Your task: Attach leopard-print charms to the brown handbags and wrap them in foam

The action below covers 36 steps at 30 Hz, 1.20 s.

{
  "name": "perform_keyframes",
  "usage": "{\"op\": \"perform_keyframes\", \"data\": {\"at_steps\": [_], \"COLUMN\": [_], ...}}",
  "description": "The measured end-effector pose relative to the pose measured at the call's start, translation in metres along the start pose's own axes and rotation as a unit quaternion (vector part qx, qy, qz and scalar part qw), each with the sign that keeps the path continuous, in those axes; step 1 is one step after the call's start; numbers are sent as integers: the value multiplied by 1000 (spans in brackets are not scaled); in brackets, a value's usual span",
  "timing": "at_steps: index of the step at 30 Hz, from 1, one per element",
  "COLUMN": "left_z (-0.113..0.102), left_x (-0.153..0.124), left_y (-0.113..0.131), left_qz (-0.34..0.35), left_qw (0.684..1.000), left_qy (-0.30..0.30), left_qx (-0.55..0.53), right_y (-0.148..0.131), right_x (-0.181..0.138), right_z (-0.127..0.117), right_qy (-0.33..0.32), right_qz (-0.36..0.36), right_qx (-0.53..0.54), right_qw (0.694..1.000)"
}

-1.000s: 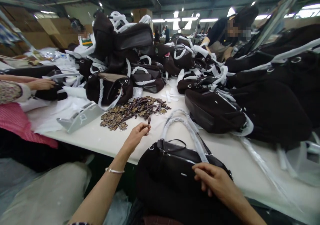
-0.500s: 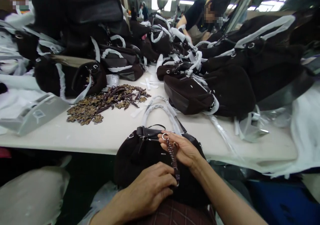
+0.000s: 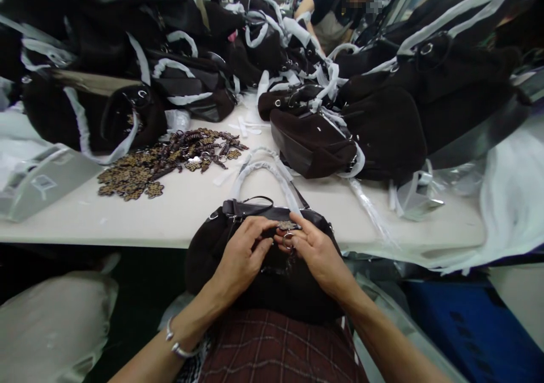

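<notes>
A dark brown handbag (image 3: 297, 295) stands upright at the table edge in front of me, its wrapped handles (image 3: 243, 174) raised. My right hand (image 3: 317, 252) is closed on a bag charm (image 3: 288, 225) with a flower-shaped plate, above the bag's front. The charm's metal ring (image 3: 288, 240) lies at the right fingers, and its braided strap hangs below, dim against the bag. My left hand (image 3: 246, 247) is at the plate's left edge, fingertips close to or touching it. Its thumb stands apart from its fingers.
A pile of charms (image 3: 140, 170) lies on the pale table (image 3: 191, 216) at left. Dark handbags (image 3: 382, 128) are heaped behind and to the right. A clear plastic tray (image 3: 46, 182) stands far left, a blue bin (image 3: 471, 326) low at right. Another person (image 3: 329, 17) is across the table.
My left hand has moved up from the strap's lower end to the flower plate. The charm has turned in my right hand, and the plate now shows on top. The view has tilted down.
</notes>
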<state>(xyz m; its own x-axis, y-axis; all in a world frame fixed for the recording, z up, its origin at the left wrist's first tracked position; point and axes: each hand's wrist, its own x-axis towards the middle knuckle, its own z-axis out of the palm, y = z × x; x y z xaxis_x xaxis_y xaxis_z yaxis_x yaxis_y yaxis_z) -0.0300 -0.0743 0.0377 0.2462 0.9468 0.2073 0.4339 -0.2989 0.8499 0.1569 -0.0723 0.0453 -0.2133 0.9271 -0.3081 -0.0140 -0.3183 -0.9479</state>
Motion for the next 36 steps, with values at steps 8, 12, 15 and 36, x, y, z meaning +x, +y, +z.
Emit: {"op": "perform_keyframes", "data": {"at_steps": [8, 12, 15, 36], "left_z": [16, 14, 13, 1], "left_x": [3, 1, 2, 3], "left_y": [-2, 0, 2, 5], "left_qz": [49, -19, -35, -11], "left_qw": [990, 996, 994, 996], "left_qy": [-102, -88, -91, 53], "left_qx": [88, 7, -48, 74], "right_y": [-15, -16, -15, 4], "right_x": [-10, -10, -11, -11], "right_z": [-11, -17, -18, -2], "right_qy": [83, 71, 59, -9], "right_qz": [-104, -17, 19, 43], "right_qx": [-341, -211, -150, 60], "right_qw": [931, 975, 987, 997]}}
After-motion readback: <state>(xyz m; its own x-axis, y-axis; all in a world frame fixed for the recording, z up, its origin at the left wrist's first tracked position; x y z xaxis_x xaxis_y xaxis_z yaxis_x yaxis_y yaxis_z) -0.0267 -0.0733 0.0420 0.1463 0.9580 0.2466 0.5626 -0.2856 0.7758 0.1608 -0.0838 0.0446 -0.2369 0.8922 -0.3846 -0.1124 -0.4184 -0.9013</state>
